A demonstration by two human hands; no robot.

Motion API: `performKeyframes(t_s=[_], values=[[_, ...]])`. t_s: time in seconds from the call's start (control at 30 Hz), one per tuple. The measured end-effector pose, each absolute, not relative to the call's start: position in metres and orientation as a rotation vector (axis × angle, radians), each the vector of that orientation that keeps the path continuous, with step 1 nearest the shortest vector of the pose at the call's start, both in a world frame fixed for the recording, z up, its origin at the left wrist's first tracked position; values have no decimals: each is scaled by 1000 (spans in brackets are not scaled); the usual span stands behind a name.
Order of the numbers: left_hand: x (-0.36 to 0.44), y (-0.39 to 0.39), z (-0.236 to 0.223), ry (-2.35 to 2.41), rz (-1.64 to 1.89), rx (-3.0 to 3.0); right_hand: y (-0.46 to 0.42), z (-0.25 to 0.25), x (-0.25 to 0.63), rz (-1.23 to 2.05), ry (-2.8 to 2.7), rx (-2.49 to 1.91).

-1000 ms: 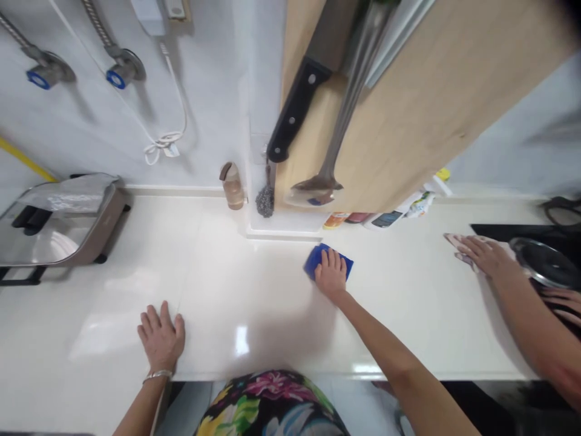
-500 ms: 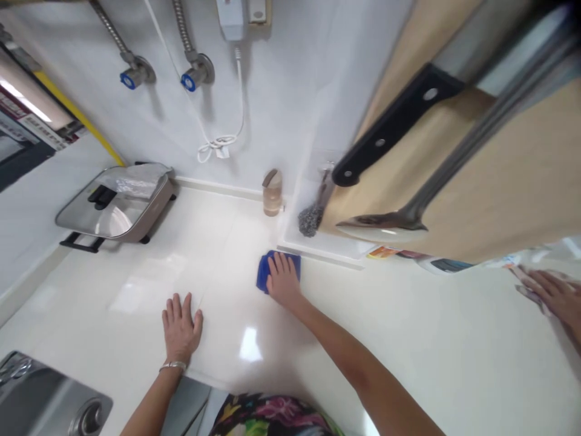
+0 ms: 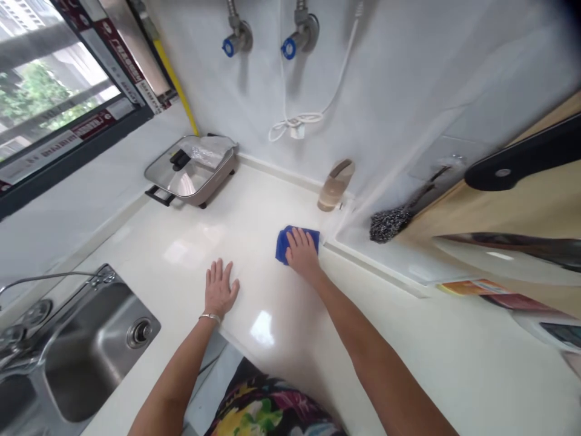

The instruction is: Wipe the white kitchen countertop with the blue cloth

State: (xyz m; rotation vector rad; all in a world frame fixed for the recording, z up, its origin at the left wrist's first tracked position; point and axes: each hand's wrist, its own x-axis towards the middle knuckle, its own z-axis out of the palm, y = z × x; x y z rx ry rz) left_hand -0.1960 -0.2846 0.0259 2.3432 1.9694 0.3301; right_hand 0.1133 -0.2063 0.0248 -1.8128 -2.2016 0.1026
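Note:
My right hand [image 3: 302,253] lies flat on a folded blue cloth [image 3: 284,243], pressing it onto the white countertop [image 3: 408,339] near the back wall. Its fingers are stretched over the cloth. My left hand [image 3: 219,288] rests palm down on the counter, fingers spread, a bracelet at the wrist, holding nothing. It lies about a hand's width left of the cloth.
A steel sink [image 3: 86,348] is set into the counter at the left. A lidded electric pan [image 3: 193,169] stands at the back. A small brown bottle [image 3: 333,186], a steel scourer [image 3: 388,223], a white tray [image 3: 399,260], a wooden board [image 3: 512,212] and a black knife handle [image 3: 521,160] are at the right.
My view has swung left, bringing the sink and window in. My right hand has slid the blue cloth leftward along the counter. The other person's hands have left the picture.

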Motion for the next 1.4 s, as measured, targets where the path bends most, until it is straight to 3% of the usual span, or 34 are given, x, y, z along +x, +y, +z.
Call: performKeyframes(t_s=[0.63,0.87,1.1,1.4], values=[[-200,-292,17,1765,641,2185,-428,17,61,-7,-2544,-1508],[-306,-338,25,1641,747,2109,-490,19,86,24,-2670,-1400],[-438,-469,18,2087,897,1887,-455,29,40,95,-2836,-1179],[-422,-516,7,2212,892,1709,-365,40,-82,148,-2906,-1039]])
